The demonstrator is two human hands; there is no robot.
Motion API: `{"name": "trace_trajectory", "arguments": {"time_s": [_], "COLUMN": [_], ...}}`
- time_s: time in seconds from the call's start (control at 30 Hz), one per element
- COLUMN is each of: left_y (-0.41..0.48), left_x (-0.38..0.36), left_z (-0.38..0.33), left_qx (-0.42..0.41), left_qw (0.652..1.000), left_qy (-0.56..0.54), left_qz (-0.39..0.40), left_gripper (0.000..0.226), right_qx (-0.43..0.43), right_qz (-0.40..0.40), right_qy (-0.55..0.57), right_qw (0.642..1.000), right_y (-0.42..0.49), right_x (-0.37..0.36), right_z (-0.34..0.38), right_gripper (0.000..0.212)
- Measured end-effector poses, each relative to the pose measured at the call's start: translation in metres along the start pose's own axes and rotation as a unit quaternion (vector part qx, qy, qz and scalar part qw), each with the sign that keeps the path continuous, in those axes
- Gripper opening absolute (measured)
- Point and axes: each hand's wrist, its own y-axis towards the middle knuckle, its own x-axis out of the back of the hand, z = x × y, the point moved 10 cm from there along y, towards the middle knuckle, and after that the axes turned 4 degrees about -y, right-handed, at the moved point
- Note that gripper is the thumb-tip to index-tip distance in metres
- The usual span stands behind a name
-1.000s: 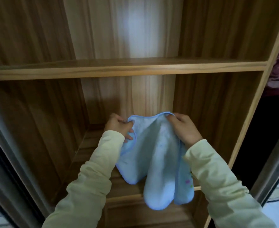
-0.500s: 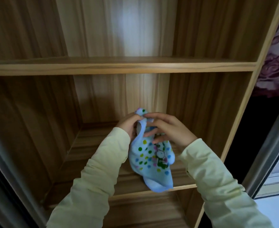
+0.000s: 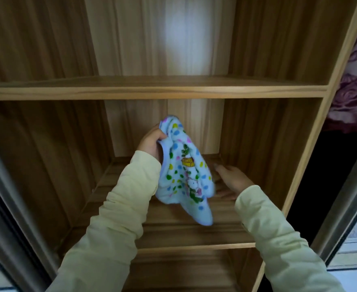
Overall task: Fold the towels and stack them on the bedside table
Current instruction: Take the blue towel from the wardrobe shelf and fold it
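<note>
Pale-blue terry with coloured dots and a cartoon print, the small towel (image 3: 186,171) now hangs doubled from the left hand (image 3: 152,144) alone. That hand's grip is clamped on the bunched top edge, and the cloth dangles in the air above the lower shelf (image 3: 173,232) of a wooden wardrobe, not resting on it. A second ago both hands held the towel spread by its top corners, plain side out. They then met in the middle, and the right hand (image 3: 232,180) has since let go. It has dropped low, just beside the towel's right edge, fingers straight and apart and holding nothing; whether they brush the cloth cannot be told. The first fold therefore looks made, printed side outward. The lowered right hand seems placed to catch the hanging end for a second fold. No bedside table is in view, so stacking is still to come.
</note>
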Motion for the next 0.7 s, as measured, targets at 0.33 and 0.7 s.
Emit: {"name": "trace_trajectory", "arguments": {"time_s": [0.33,0.7], "left_y": [-0.007,-0.006], "left_x": [0.030,0.079], "left_z": [-0.003,-0.012], "left_qx": [0.002,-0.042], "left_qw": [1.000,0.990], "left_qy": [-0.010,0.041], "left_qz": [-0.025,-0.125], "left_gripper": [0.030,0.032], "right_qx": [0.111,0.103], "right_qz": [0.066,0.162], "right_qy": [0.091,0.222], "right_qw": [0.987,0.956], "right_y": [0.005,-0.002], "right_x": [-0.033,-0.044], "right_z": [0.028,0.030], "right_gripper": [0.013,0.073]}}
